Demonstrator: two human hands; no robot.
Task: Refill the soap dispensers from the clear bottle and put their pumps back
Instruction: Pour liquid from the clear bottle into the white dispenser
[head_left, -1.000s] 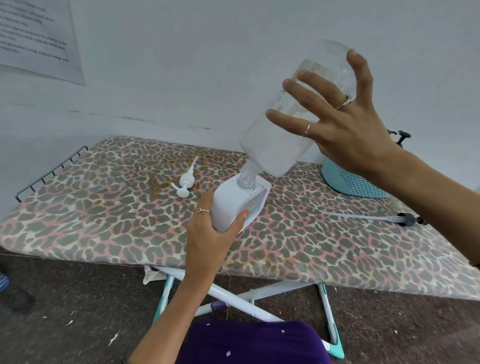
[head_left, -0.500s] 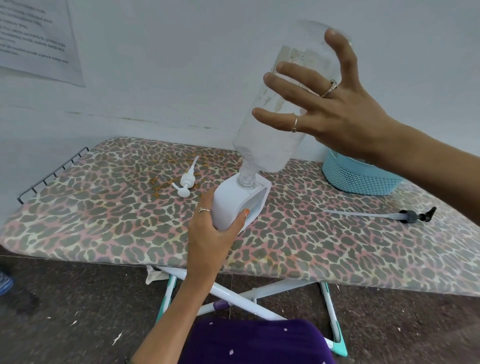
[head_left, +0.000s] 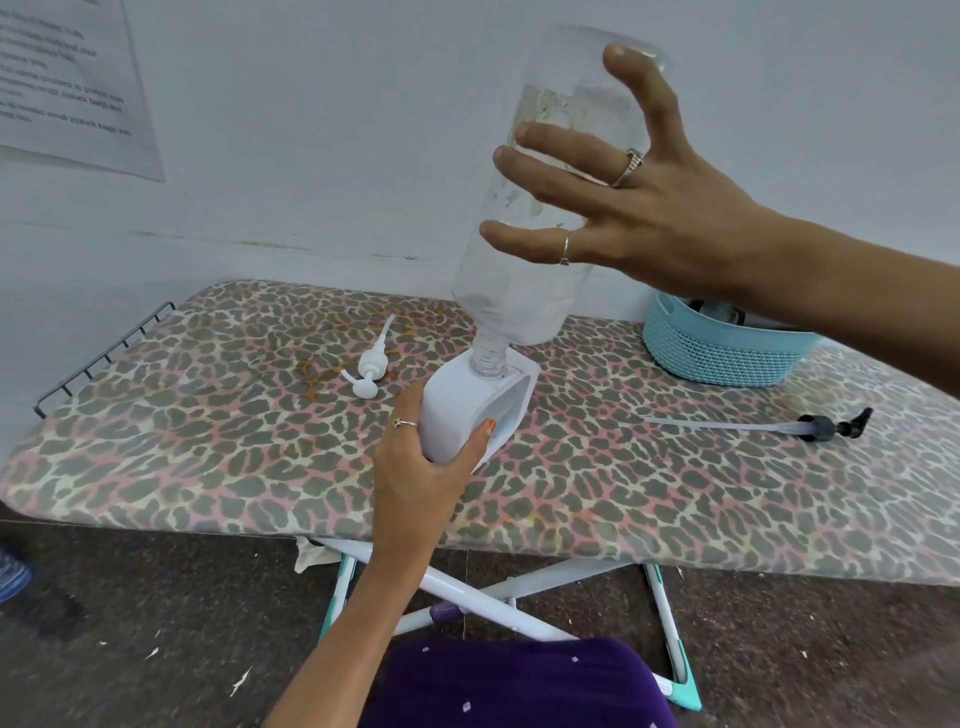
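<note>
Grip state: clear bottle (head_left: 524, 249) held inverted by right hand (head_left: 654, 208), white dispenser (head_left: 467, 410) by left hand (head_left: 421, 467); filling underway, white pump (head_left: 370, 366) at 10 o'clock unfitted.

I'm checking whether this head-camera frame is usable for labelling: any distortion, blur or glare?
Head view: wide-angle bending curves the ironing board edge. Light is soft and even, with no hard shadows or strong glare. The wall notice text is too blurred to read. The clear bottle and white dispenser are sharp enough.
</note>
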